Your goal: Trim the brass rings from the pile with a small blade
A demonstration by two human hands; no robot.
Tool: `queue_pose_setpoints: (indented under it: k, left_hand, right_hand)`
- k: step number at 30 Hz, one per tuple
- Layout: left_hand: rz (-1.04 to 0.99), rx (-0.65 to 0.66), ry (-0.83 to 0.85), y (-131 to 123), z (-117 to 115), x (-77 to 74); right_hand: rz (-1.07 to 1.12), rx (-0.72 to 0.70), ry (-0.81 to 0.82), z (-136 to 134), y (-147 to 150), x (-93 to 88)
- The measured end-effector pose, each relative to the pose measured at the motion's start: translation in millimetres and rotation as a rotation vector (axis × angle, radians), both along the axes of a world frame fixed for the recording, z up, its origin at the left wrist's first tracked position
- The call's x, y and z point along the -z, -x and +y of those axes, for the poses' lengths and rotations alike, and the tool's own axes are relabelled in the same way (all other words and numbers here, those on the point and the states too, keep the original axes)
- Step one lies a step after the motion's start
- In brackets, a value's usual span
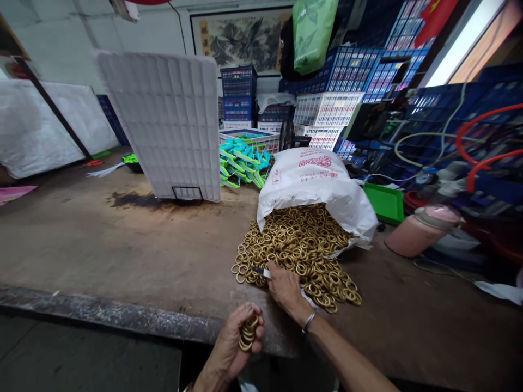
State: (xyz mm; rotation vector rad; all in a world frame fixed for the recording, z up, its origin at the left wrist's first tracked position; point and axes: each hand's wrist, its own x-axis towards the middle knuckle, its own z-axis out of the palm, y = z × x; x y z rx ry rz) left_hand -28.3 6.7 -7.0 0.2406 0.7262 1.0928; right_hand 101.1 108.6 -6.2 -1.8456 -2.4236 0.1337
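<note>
A white sack [306, 177] with red print lies on the table [183, 256], its mouth towards me, and a heap of gold-coloured rings [298, 239] spills out. Over the table's front edge, my left hand [233, 336] is closed around a small stack of the same rings [248, 332]. My right hand [285, 288], with a metal bracelet at the wrist, reaches to the heap's near edge. From its closed fingers sticks a slim black-and-white tool [261, 271], pointing left over the rings. The tool's kind and its far end are hard to make out.
A quilted white panel [171, 125] stands upright on a wire stand at the left. Teal and green plastic pieces [243, 160] are piled behind. To the right are a green tray [384, 202] and a pink bottle [420, 231]. Stacked crates [327, 109] line the back.
</note>
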Motion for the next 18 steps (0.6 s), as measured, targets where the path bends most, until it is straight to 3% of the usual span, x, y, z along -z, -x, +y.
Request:
queue_pose_setpoints:
  k: [5,9,14,18]
  left_hand:
    - [-0.005,-0.037,0.036,-1.2,4.0,-1.9]
    - [0.013,-0.025,0.006,-3.3,12.8,-8.1]
    - [0.135,-0.047,-0.058,-11.8,22.1,-10.9]
    - [0.237,-0.113,-0.120,-22.5,23.7,-8.8]
  right_hand:
    - [0.195,0.041,0.002,0.7,-10.7,-1.0]
    - [0.707,0.081,0.081,-1.0,-19.0,-0.7]
    - [1.420,0.258,0.448,-21.3,-17.2,-7.5]
    - [1.680,0.250,0.680,-45.3,-7.2,-20.6]
